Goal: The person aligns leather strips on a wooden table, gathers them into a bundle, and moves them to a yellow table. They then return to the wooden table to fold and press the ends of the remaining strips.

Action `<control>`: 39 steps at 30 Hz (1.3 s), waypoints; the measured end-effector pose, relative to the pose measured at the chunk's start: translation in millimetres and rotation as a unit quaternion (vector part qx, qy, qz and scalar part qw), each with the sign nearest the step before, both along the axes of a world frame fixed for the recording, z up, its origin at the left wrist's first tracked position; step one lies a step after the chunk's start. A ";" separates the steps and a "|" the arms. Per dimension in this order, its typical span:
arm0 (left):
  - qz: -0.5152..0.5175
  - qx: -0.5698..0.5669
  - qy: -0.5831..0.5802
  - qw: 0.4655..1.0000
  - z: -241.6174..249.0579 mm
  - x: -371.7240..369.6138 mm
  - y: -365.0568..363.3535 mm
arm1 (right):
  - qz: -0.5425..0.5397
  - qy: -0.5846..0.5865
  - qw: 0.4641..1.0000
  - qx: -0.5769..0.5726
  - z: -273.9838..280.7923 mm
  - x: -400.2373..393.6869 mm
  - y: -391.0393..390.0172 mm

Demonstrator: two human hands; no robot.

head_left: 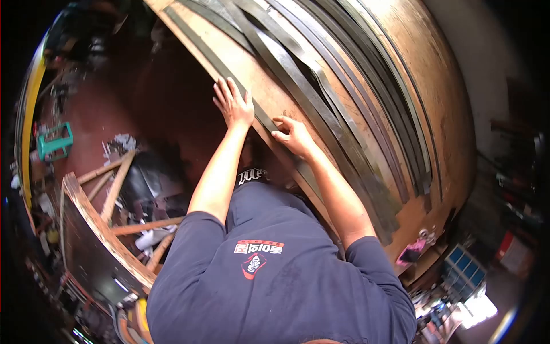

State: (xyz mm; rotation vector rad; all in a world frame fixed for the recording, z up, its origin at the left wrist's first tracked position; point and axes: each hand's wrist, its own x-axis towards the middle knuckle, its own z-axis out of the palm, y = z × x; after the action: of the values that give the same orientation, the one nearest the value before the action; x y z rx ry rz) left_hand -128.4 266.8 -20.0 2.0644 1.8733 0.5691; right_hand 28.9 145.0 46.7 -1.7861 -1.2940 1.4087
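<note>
A long dark flat strip (204, 47), leather-like, lies along the near edge of the wooden table (264, 86). My left hand (234, 106) rests flat on this strip and the table edge, fingers stretched and slightly spread. Farther along the same strip is my right hand (293, 137), its fingers bent and its thumb apart from the forefinger. The thumb and fingertips are at the strip's edge, and I see nothing held between them. Beyond my hands, several more dark strips (291, 77) lie lengthwise, some overlapping and curving.
A wooden frame (103, 221) with slanted braces stands at my left, near a dark sheet-like piece (150, 175). Farther left is a green stool (55, 141). A pink item (410, 252) is at the table's right end, near a blue-paned panel (464, 268).
</note>
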 end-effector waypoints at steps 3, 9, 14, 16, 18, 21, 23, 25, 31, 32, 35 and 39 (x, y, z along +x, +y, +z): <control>0.017 0.033 -0.007 0.999 -4.5 2.6 1.6 | -0.020 0.098 0.995 0.003 -2.9 11.8 -23.3; 0.037 0.044 0.028 0.998 -6.3 2.7 1.5 | 0.087 -0.036 0.995 0.027 29.7 34.0 -58.5; 0.045 0.051 0.046 0.997 -8.0 3.1 1.6 | 0.099 -0.040 0.994 0.021 33.6 38.4 -68.0; 0.047 0.044 0.060 0.996 -6.5 3.2 1.1 | 0.095 -0.017 0.995 0.019 27.8 40.4 -70.8; 0.053 0.023 0.074 0.996 -4.8 3.9 0.5 | 0.079 0.022 0.996 0.019 17.1 42.1 -76.3; 0.054 0.028 0.067 0.996 -6.3 3.1 1.7 | 0.053 0.049 0.997 0.027 -0.7 43.7 -83.2; 0.051 0.030 0.074 0.996 -9.1 2.6 3.0 | 0.044 0.056 0.997 0.039 -15.6 44.7 -88.4; 0.054 0.032 0.075 0.995 -10.7 3.5 4.1 | 0.034 0.062 0.996 0.054 -17.0 42.8 -88.4; 0.050 0.035 0.080 0.995 -12.7 3.7 5.1 | 0.024 0.063 0.997 0.043 -17.9 41.8 -88.6; 0.049 0.034 0.078 0.995 -13.1 3.3 5.2 | 0.025 0.066 0.997 0.041 -16.8 41.8 -88.4; 0.040 0.027 0.063 0.997 -9.7 1.6 4.1 | 0.025 0.065 0.997 0.039 -14.6 40.9 -88.1; 0.046 0.035 0.068 0.996 -15.9 2.7 6.4 | 0.023 0.060 0.997 0.051 -17.3 40.5 -87.6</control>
State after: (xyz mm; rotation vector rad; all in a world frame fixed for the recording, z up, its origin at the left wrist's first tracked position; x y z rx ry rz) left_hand -125.7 273.2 -36.0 2.1166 2.0628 0.5354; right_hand 69.4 57.4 29.4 -1.5908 -1.3280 1.4257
